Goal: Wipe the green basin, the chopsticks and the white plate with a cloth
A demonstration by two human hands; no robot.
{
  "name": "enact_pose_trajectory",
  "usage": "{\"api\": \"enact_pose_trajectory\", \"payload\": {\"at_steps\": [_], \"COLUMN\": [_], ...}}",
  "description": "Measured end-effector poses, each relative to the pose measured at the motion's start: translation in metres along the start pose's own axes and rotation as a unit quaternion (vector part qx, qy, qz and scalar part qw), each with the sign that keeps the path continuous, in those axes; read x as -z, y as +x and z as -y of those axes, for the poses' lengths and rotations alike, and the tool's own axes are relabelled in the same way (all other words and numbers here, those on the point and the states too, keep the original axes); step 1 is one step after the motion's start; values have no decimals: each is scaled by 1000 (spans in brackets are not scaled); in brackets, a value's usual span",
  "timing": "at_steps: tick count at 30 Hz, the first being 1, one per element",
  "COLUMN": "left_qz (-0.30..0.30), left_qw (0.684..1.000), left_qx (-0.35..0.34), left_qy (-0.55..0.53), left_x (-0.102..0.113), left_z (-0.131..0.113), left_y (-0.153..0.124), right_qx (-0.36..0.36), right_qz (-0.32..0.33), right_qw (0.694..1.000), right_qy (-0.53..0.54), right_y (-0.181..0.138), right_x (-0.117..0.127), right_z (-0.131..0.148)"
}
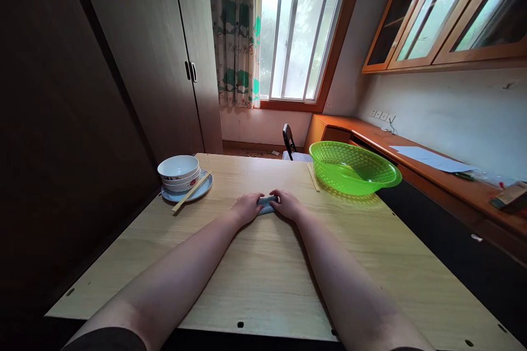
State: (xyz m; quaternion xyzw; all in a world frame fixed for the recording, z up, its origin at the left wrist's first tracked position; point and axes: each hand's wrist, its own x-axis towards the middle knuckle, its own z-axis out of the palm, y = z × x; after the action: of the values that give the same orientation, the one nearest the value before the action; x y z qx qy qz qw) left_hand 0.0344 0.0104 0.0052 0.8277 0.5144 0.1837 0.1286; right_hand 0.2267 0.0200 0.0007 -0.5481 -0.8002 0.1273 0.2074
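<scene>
Both my arms reach out over the light wooden table (263,274). My left hand (246,208) and my right hand (287,204) meet near the table's middle, fingers curled around a small grey-blue folded cloth (267,205) that lies on the tabletop between them. Most of the cloth is hidden by my fingers. To the left stand stacked white bowls (178,171) on a plate (201,190), with a pair of chopsticks (191,191) resting across the plate's edge.
A green plastic basket (352,167) sits at the table's far right, with a second pair of chopsticks (313,177) beside it. A chair (289,141) stands beyond the table. A wooden counter (432,175) runs along the right wall; a wardrobe (173,55) is on the left.
</scene>
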Motion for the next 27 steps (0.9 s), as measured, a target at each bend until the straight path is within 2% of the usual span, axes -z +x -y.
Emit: {"api": "enact_pose_trajectory", "payload": {"at_steps": [9,12,16,18,21,24,27], "left_qz": [8,7,-38,-74,-107,-114,-101], "left_qw": [1000,1000,995,990,986,982,973], "left_qx": [2,-3,8,0,-32,-37,-14], "left_qy": [10,-13,-95,-121,-124,-146,-208], "left_x": [1,4,8,10,12,12,12], "left_z": [-2,0,4,6,7,7,5], "left_y": [-3,-3,-2,-1,0,0,0], "right_qx": [3,16,45,37,32,53,54], "right_qz": [-6,-31,-96,-113,-101,-91,-131], "right_qw": [1000,997,976,972,975,975,966], "right_qy": [2,64,188,204,196,194,216], "right_y": [-2,-2,-1,-1,-4,-5,-1], "right_x": [0,-1,-3,-4,-4,-1,2], "right_z": [5,7,11,14,17,16,11]}}
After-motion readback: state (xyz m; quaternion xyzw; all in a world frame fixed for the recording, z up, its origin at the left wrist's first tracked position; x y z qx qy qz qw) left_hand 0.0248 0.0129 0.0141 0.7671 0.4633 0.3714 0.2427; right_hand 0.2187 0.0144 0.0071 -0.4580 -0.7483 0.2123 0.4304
